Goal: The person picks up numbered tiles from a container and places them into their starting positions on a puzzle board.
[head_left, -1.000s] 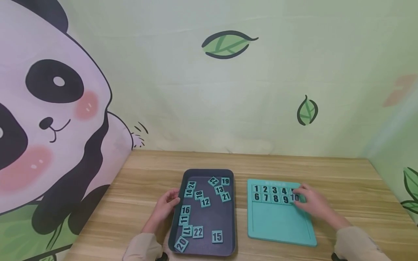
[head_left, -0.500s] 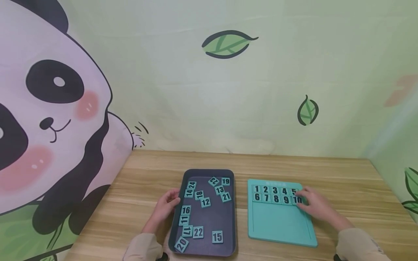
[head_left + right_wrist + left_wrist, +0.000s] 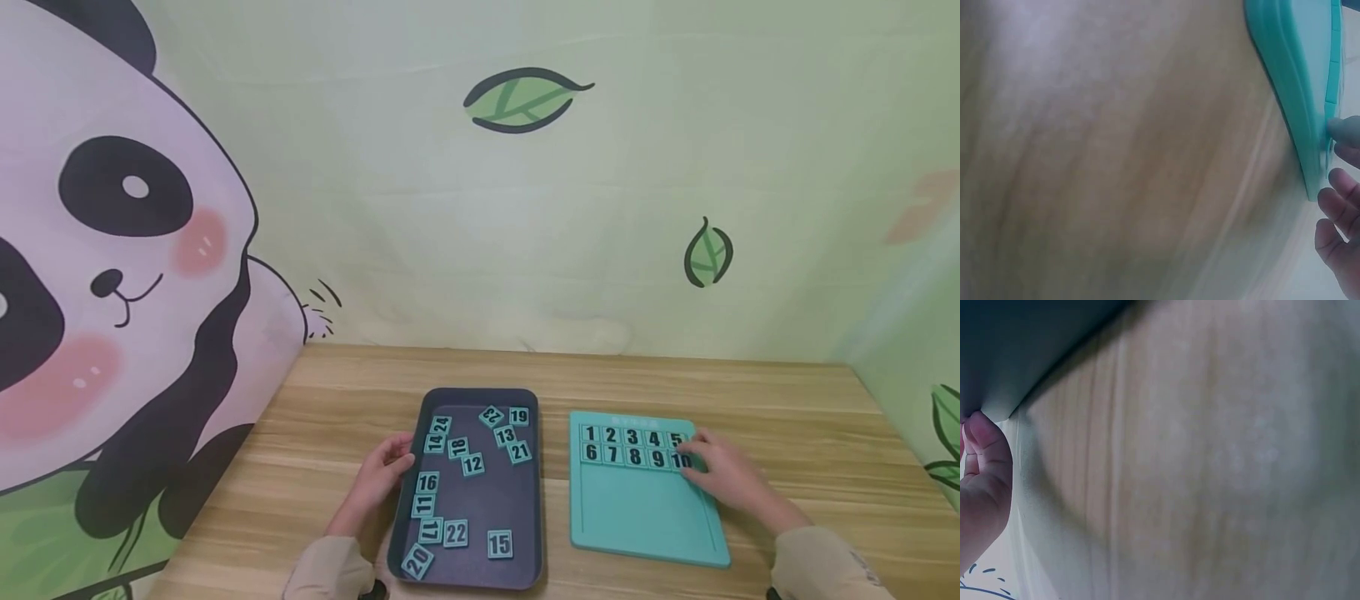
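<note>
1. Two hands in play, both occupied.
2. Left hand (image 3: pixel 381 471): gripping the left side of the dark tray (image 3: pixel 506 496), fingers bent, thumb tip at the rim. Left wrist view only catches part of the hand at the frame edge, in contact with the tray wall.
3. Right hand (image 3: pixel 716 468): pinching the 10 tile (image 3: pixel 679 462) at the right end of the second row on the turquoise board (image 3: pixel 633 517). Fingers cover part of the tile. In the right wrist view the remaining fingers are spread beside the board edge.
4. Board: two rows in its upper part. Top 1–5, below it 6–10, all upright and in order, packed edge to edge.
5. Tray: 14 loose tiles (image 3: pixel 500 544), numbers 11–24, mixed angles. 15 sits alone near bottom right; 20 tilted at bottom left; 19, 23, 13, 21 grouped top right.
6. Layout: tray left, board right, gap between, both flat on the wood-grain surface (image 3: pixel 810 450).
7. Sleeves (image 3: pixel 330 569) light beige, black band (image 3: pixel 375 591) at each wrist.
8. Behind: pale green backdrop (image 3: pixel 420 217) printed with a panda (image 3: pixel 217 308) and leaves (image 3: pixel 525 100).
</note>
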